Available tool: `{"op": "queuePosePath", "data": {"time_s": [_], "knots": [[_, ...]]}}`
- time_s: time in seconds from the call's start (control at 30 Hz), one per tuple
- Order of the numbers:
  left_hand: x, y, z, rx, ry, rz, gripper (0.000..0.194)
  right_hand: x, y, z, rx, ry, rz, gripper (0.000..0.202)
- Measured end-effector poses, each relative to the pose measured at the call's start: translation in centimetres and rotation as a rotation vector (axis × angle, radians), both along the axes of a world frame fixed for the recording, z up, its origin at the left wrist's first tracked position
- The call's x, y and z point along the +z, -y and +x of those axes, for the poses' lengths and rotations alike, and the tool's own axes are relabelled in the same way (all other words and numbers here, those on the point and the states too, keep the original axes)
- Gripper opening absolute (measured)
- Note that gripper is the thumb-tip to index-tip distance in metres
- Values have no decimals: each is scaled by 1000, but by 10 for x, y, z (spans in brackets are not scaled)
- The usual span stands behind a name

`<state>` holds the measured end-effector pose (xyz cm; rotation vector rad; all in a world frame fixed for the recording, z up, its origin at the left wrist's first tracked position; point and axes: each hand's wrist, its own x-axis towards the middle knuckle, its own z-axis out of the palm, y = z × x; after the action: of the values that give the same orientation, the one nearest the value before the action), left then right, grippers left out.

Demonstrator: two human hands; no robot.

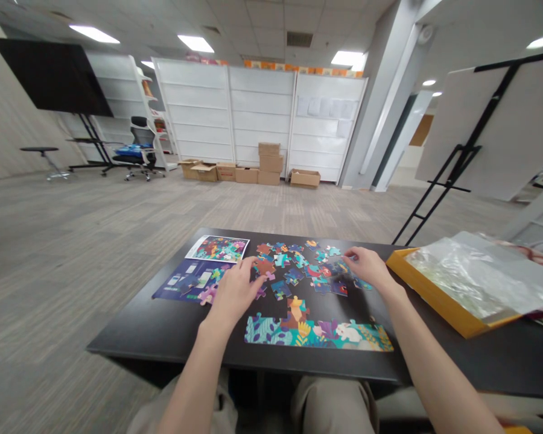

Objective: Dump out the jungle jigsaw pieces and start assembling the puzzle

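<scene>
My left hand [238,289] hovers over the left side of the loose jigsaw pieces, thumb and fingers apart around a brown puzzle piece [265,267]; I cannot tell if it touches it. My right hand [368,266] is at the right edge of the pile, fingertips slightly parted by the dark blue pieces [337,269], with nothing visible in it. Nearer to me lies a joined puzzle strip [317,334] with plants and a white rabbit. A brown and orange animal section [297,310] rises from its upper edge.
A picture sheet [219,248] and a purple leaflet [176,280] lie at the table's left. To the right stands a yellow box [438,298] holding clear plastic wrap [475,274]. Beyond the black table [163,337] are cardboard boxes [269,163] and a black easel [452,169].
</scene>
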<state>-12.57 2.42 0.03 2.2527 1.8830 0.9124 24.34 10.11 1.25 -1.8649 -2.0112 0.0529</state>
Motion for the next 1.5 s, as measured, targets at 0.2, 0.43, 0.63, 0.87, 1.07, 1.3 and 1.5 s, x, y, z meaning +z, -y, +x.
{"op": "queuePosePath", "data": {"time_s": [0.2, 0.43, 0.63, 0.87, 1.07, 1.3, 1.5], "knots": [[5, 23, 47, -358, -1, 78, 38, 15, 18, -34, 454, -505, -208, 39], [6, 30, 73, -499, -52, 10, 41, 10, 35, -64, 722, -670, -558, 41], [9, 32, 80, -499, -81, -17, 39, 8, 31, -61, 694, -734, -605, 40], [10, 35, 75, -486, -102, -21, 44, 12, 31, -57, 680, -707, -648, 41], [10, 43, 58, -523, -122, -118, 26, 11, 28, -47, 678, -645, -703, 42], [10, 55, 54, -566, -130, -174, 27, 5, 26, -46, 680, -599, -740, 39], [6, 53, 59, -585, -149, -203, 39, 3, 26, -47, 665, -638, -754, 38]]}}
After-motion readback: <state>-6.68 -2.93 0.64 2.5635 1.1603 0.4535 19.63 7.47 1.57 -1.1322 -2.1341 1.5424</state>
